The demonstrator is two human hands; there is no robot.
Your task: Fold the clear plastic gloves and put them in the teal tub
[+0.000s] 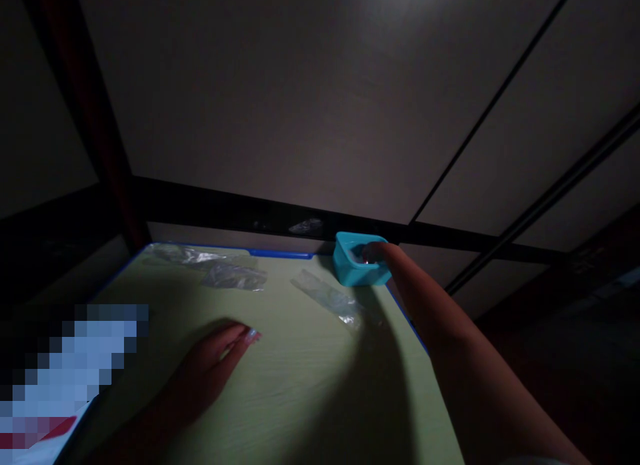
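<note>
My right hand (379, 252) reaches down into a turquoise plastic tub (361, 274) at the far right corner of the table. Its fingers are inside the tub, mostly hidden, near something pale within. Over the middle-left of the table is my left hand (227, 345), its thumb and fingertips pressed together. A small shiny spot shows at those fingertips, too small and dim to name. Right of centre, a clear plastic bag (327, 298) lies flat, close to the tub. Another crumpled clear bag (234, 276) rests beyond my left hand.
The pale table (280, 398) has a blue rim and stands against a dark panelled wall (280, 118). More clear plastic (183, 254) lies by the far left corner. A bit of plastic (307, 225) sits on the dark ledge behind. A blurred bright patch (75, 365) is at left.
</note>
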